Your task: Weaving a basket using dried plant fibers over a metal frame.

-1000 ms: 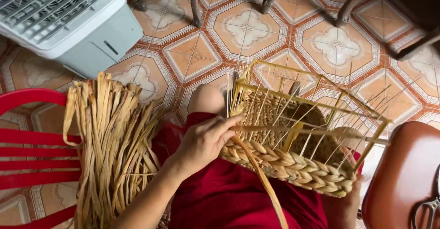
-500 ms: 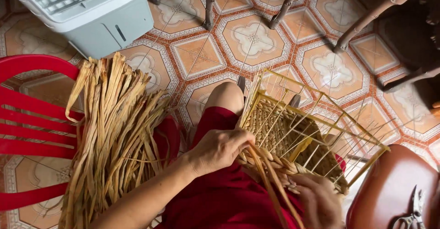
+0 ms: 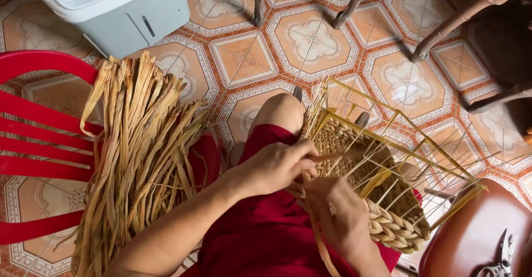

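Here we sit with a half-woven basket (image 3: 382,199) tipped on our lap, over the red cloth (image 3: 266,238) covering our legs. Our right hand (image 3: 341,213) lies nearest us, at the basket's near edge, its fingers (image 3: 327,191) curled round a flat straw strand (image 3: 321,244) that runs down past the wrist; the grip looks closed on it, though the fingertips are partly hidden behind the weave. Just above it, our left hand (image 3: 274,166) reaches in from the left, its fingers (image 3: 305,163) pinched on a thin strand end right at the basket's woven wall, so the basket lies directly beyond both sets of fingertips and touches them. The plaited rim (image 3: 396,227) curves to the right of our right hand, and thin yellow frame rods (image 3: 399,116) rise from the weave, away from us.

To our left a thick bundle of dried straw (image 3: 138,155) lies draped over a red plastic chair (image 3: 39,144). At the lower right a brown seat (image 3: 476,238) carries a pair of scissors (image 3: 501,257). Farther off, the patterned tile floor (image 3: 316,39) holds a white and grey appliance (image 3: 122,5) and dark wooden chair legs (image 3: 460,22).
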